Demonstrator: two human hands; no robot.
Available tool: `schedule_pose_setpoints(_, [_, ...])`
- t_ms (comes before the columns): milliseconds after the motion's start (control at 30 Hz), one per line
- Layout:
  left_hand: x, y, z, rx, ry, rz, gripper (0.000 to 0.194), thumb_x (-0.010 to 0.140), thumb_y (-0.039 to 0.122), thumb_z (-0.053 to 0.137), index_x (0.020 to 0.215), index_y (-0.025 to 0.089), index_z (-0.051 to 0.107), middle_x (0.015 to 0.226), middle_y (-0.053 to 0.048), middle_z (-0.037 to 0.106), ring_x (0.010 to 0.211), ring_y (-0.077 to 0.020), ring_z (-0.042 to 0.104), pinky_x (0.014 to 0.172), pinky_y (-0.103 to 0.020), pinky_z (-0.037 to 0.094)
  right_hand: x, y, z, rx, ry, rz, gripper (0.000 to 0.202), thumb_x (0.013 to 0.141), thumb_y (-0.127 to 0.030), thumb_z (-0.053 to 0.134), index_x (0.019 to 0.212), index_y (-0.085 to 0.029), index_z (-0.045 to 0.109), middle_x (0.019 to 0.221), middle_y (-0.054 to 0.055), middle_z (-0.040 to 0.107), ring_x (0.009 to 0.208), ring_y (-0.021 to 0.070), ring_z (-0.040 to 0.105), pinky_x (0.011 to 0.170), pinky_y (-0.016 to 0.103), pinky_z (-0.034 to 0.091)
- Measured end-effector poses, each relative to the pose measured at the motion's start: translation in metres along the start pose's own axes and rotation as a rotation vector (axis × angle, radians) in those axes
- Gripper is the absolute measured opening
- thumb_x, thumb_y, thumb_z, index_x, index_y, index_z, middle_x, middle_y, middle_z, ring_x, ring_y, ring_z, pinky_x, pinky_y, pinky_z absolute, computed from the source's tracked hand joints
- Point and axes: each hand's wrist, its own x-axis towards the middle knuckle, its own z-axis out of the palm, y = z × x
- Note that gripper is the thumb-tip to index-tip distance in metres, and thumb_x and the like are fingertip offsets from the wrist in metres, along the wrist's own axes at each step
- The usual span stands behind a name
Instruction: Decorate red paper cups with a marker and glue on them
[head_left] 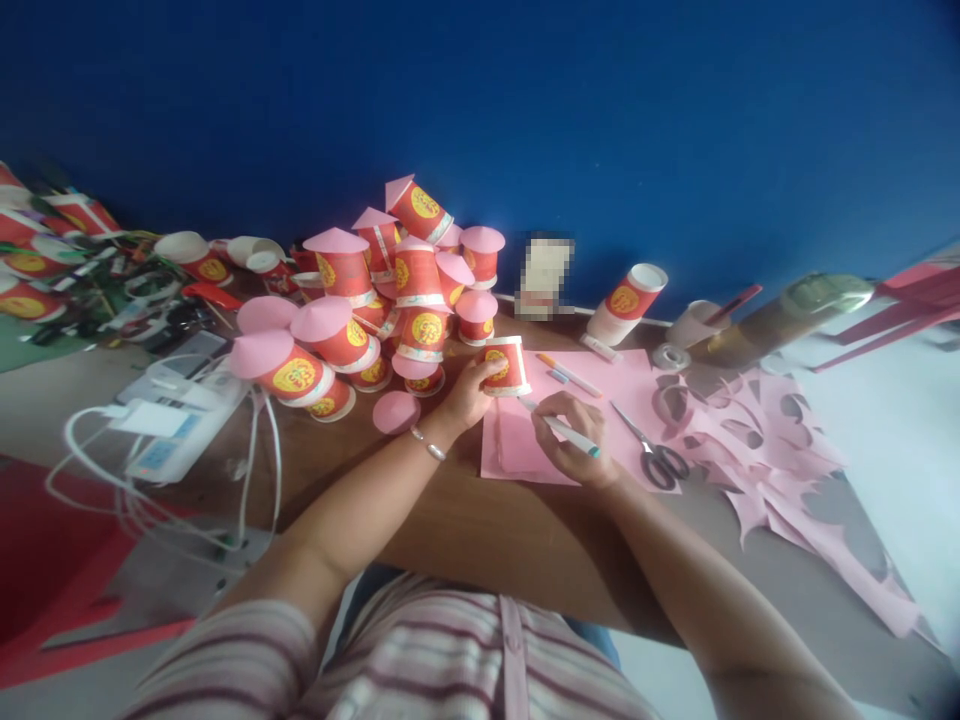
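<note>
My left hand (474, 393) is closed round a red paper cup (510, 366) with a white rim, a bracelet on its wrist. My right hand (574, 436) grips a white marker (574, 435) with a green end; its tip points up and left, close to the cup's lower rim. Whether the tip touches the cup I cannot tell. Beneath both hands lie pink paper sheets (517, 440). An orange-and-white marker (570, 374) rests on the pink paper. Black-handled scissors (660, 465) lie right of my right hand.
Several red cups with pink cone tops (427, 330) are piled at left. Pink paper scraps (780, 430) spread over the right side. A stacked cup (626, 305), a tape roll (671, 357) and a bottle (787, 315) stand behind. A white power strip (176, 440) with cables is at far left.
</note>
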Motion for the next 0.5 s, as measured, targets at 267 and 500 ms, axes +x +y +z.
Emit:
schedule_pose_setpoints(267, [0.0007, 0.0013, 0.0001, -0.045, 0.019, -0.048, 0.020, 0.075, 0.029, 0.076, 0.090, 0.018, 0.069, 0.082, 0.000, 0.068, 0.077, -0.0148, 0.062, 0.076, -0.029, 0.048, 0.0024, -0.0019, 0.0003, 0.082, 0.003, 0.023, 0.008, 0.094, -0.017, 0.061, 0.095, -0.024, 0.059, 0.080, 0.002, 0.070, 0.067, 0.0167, 0.067, 0.061, 0.029, 0.054])
schedule_pose_setpoints(500, [0.0006, -0.0045, -0.0006, 0.051, -0.042, -0.039, 0.039, 0.069, 0.044, 0.089, 0.090, 0.018, 0.070, 0.083, 0.000, 0.070, 0.077, -0.0157, 0.065, 0.078, -0.031, 0.050, 0.0012, -0.0048, 0.0041, 0.151, -0.075, 0.019, 0.006, 0.095, -0.017, 0.062, 0.095, -0.023, 0.061, 0.081, 0.002, 0.070, 0.072, 0.0165, 0.068, 0.066, 0.028, 0.055])
